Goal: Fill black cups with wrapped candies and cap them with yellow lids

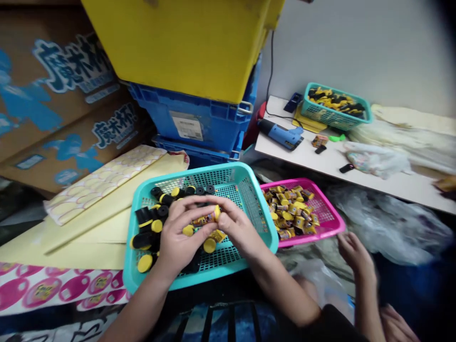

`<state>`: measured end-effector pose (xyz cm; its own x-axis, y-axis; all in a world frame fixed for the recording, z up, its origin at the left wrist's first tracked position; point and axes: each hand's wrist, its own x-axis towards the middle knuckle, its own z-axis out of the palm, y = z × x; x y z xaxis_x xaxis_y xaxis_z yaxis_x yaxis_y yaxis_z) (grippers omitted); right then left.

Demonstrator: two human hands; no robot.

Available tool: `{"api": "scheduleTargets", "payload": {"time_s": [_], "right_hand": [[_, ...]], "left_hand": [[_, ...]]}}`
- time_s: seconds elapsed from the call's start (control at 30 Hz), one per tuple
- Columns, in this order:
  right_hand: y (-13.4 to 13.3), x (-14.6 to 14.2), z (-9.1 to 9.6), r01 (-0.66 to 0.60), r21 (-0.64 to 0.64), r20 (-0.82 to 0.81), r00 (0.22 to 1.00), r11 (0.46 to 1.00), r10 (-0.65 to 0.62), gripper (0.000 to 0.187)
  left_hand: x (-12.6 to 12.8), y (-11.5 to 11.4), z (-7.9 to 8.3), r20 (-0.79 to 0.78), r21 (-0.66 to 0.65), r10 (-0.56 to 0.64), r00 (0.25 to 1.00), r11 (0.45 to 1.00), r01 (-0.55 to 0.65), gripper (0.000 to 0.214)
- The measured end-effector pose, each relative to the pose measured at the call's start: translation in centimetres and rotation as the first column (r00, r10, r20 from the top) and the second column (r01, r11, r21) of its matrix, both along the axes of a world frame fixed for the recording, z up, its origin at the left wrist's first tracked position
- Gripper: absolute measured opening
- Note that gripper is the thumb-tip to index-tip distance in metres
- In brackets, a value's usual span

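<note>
The left hand and right hand meet above a teal plastic basket, both curled closed on one small labelled canister with a yellow cap at its end. It sits over the middle of the basket. Below lie roughly fifteen black cylinders and about six loose yellow caps, with one more labelled piece just under the hands.

At 3 o'clock, a pink plastic basket already holds a heap of labelled canisters, perhaps forty, too packed to count exactly. Another person's open hand hovers at 4 o'clock, touching nothing, with a second hand at the frame's edge.

At 1 o'clock, the bench carries a smaller teal basket, packed with black-and-yellow pieces, and one blue hot-air gun. Two blue crates stand at 12 o'clock under one yellow crate. A pink label sheet lies at 8 o'clock.
</note>
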<state>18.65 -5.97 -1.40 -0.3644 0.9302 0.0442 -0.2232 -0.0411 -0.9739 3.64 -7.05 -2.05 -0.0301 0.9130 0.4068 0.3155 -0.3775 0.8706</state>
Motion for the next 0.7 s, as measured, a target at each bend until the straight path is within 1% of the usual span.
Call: {"api": "scheduleTargets", "payload": {"time_s": [0.03, 0.07, 0.1, 0.13, 0.17, 0.2, 0.23, 0.27, 0.3, 0.33, 0.37, 0.4, 0.43, 0.47, 0.5, 0.53, 0.57, 0.6, 0.63, 0.67, 0.7], "right_hand": [[-0.2, 0.6, 0.4, 0.057, 0.056, 0.054, 0.997, 0.997, -0.06, 0.035], [-0.5, 1.7, 0.9, 0.141, 0.122, 0.127, 0.979, 0.982, -0.157, 0.032], [-0.7, 3.3, 1.4, 0.252, 0.199, 0.214, 0.932, 0.947, -0.293, 0.028], [-0.8, 5.2, 1.9, 0.361, 0.286, 0.307, 0.843, 0.888, -0.442, 0.027], [-0.9, 7.4, 2.4, 0.475, 0.384, 0.385, 0.697, 0.792, -0.604, 0.028], [-0.7, 9.5, 2.8, 0.526, 0.467, 0.488, 0.517, 0.711, -0.703, 0.034], [-0.5, 11.4, 3.2, 0.524, 0.533, 0.594, 0.327, 0.664, -0.735, 0.042], [0.0, 12.9, 3.4, 0.498, 0.581, 0.663, 0.17, 0.644, -0.729, 0.05], [0.5, 13.6, 3.5, 0.452, 0.62, 0.689, 0.077, 0.641, -0.721, 0.051], [1.1, 13.6, 3.5, 0.385, 0.634, 0.709, 0.058, 0.671, -0.703, 0.047], [1.7, 12.9, 3.4, 0.291, 0.62, 0.735, 0.109, 0.729, -0.669, 0.039], [2.3, 11.5, 3.0, 0.163, 0.576, 0.777, 0.197, 0.801, -0.598, 0.029], [2.8, 9.7, 2.5, 0.005, 0.501, 0.831, 0.276, 0.866, -0.483, 0.022], [3.4, 7.6, 1.8, -0.184, 0.381, 0.899, 0.301, 0.906, -0.317, 0.017], [3.8, 5.5, 1.0, -0.334, 0.25, 0.956, 0.234, 0.909, -0.177, 0.014], [4.3, 3.6, 0.0, -0.439, 0.12, 0.99, 0.118, 0.89, -0.076, 0.017], [4.7, 2.1, -1.1, -0.515, 0.021, 1.0, 0.026, 0.857, -0.009, 0.024], [5.1, 1.0, -2.1, -0.539, -0.016, 1.0, -0.012, 0.842, 0.011, 0.033], [5.5, 0.3, -3.2, -0.552, -0.033, 0.999, -0.031, 0.833, 0.018, 0.04], [5.9, -0.1, -4.1, -0.556, -0.029, 1.0, -0.024, 0.831, 0.018, 0.043], [6.3, -0.1, -4.8, -0.554, -0.02, 1.0, -0.009, 0.832, 0.018, 0.04]], "left_hand": [[0.0, 0.1, 0.0, -0.06, 0.054, 0.0, 0.998, 0.999, 0.003, 0.037], [-0.1, 0.1, 0.0, -0.095, 0.077, -0.022, 0.995, 0.997, 0.029, 0.05], [-0.3, 0.2, 0.2, -0.114, 0.07, -0.063, 0.992, 0.995, 0.071, 0.061], [-0.6, 0.3, 0.3, -0.125, 0.042, -0.11, 0.986, 0.992, 0.116, 0.064], [-0.9, 0.5, 0.5, -0.139, 0.006, -0.149, 0.979, 0.989, 0.151, 0.059], [-1.4, 0.8, 0.7, -0.164, -0.041, -0.172, 0.971, 0.985, 0.167, 0.047], [-1.8, 1.1, 0.8, -0.202, -0.098, -0.182, 0.962, 0.981, 0.165, 0.035], [-2.3, 1.5, 0.9, -0.26, -0.158, -0.193, 0.946, 0.975, 0.156, 0.028], [-2.7, 1.9, 0.8, -0.331, -0.214, -0.217, 0.918, 0.965, 0.151, 0.026], [-3.0, 2.3, 0.6, -0.409, -0.262, -0.255, 0.876, 0.953, 0.155, 0.026], [-3.2, 2.7, 0.4, -0.485, -0.308, -0.31, 0.818, 0.936, 0.172, 0.026], [-3.3, 3.0, 0.2, -0.549, -0.351, -0.372, 0.748, 0.915, 0.198, 0.026], [-3.3, 3.2, -0.1, -0.595, -0.388, -0.432, 0.677, 0.893, 0.228, 0.025], [-3.3, 3.3, -0.3, -0.617, -0.427, -0.49, 0.616, 0.866, 0.261, 0.025], [-3.3, 3.4, -0.4, -0.616, -0.467, -0.542, 0.572, 0.836, 0.29, 0.026], [-3.2, 3.4, -0.5, -0.601, -0.506, -0.588, 0.541, 0.804, 0.312, 0.027], [-3.2, 3.3, -0.5, -0.583, -0.542, -0.625, 0.519, 0.775, 0.325, 0.028], [-3.2, 3.2, -0.5, -0.567, -0.575, -0.653, 0.502, 0.75, 0.326, 0.029], [-3.2, 3.1, -0.5, -0.557, -0.604, -0.672, 0.489, 0.731, 0.316, 0.03], [-3.3, 3.0, -0.6, -0.551, -0.628, -0.684, 0.478, 0.717, 0.301, 0.031], [-3.4, 2.8, -0.6, -0.547, -0.643, -0.689, 0.475, 0.709, 0.288, 0.031]]}}
